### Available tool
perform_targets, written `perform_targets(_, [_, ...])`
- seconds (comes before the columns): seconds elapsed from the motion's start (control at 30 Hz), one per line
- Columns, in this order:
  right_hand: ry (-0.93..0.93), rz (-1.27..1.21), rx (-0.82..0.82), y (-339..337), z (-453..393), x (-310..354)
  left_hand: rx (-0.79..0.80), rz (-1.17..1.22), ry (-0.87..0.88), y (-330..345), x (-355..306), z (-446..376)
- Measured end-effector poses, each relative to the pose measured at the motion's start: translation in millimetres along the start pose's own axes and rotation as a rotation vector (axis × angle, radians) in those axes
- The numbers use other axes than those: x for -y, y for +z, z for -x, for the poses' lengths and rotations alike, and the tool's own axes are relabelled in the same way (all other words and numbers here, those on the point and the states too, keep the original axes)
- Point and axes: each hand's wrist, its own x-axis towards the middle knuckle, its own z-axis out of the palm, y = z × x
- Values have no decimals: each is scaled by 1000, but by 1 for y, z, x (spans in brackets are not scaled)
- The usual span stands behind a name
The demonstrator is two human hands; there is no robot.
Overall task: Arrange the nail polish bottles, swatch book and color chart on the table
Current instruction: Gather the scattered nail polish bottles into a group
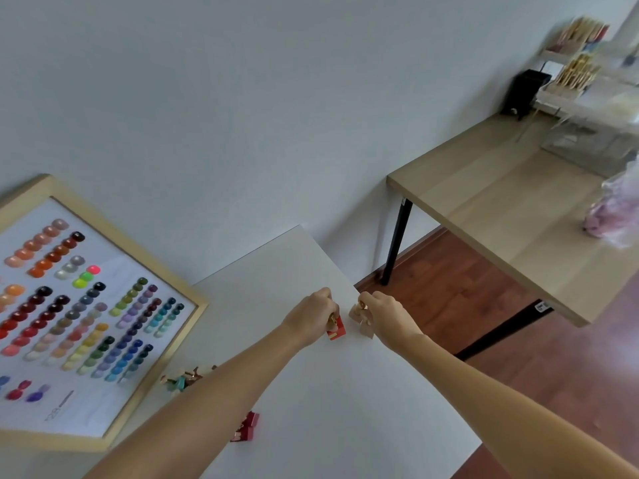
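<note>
My left hand (313, 314) is closed on a red nail polish bottle (336, 330) near the far right edge of the white table (328, 409). Just to its right, my right hand (382, 314) grips beige nail polish bottles (361, 321) with gold caps. A framed color chart (86, 316) with rows of colored nail tips leans against the wall at the left. More red bottles (246, 427) lie under my left forearm. A small cluster of teal and brown bottles (185, 378) sits beside the chart's frame. No swatch book is in view.
A wooden table with black legs (501, 209) stands to the right, across a gap of red-brown floor (449, 299). On it are clear acrylic organizers (587, 81), a black box (525, 91) and a plastic bag (612, 216).
</note>
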Motion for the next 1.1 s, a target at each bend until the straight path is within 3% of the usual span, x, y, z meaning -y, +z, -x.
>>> perform_targets(0.47, [-41,-76,-15,6,2,-7,-47,54,22,18,-9,-11])
perform_targets(0.77, [-51,-87,-117,15,17,-10,-101,59,58,5,-10,12])
perform_targets(0.97, [-154,-22,-341,27,35,6,-174,84,-11,-19,27,61])
perform_targets(1.1, [-265,-40,-334,37,36,39,-273,70,-100,-31,72,111])
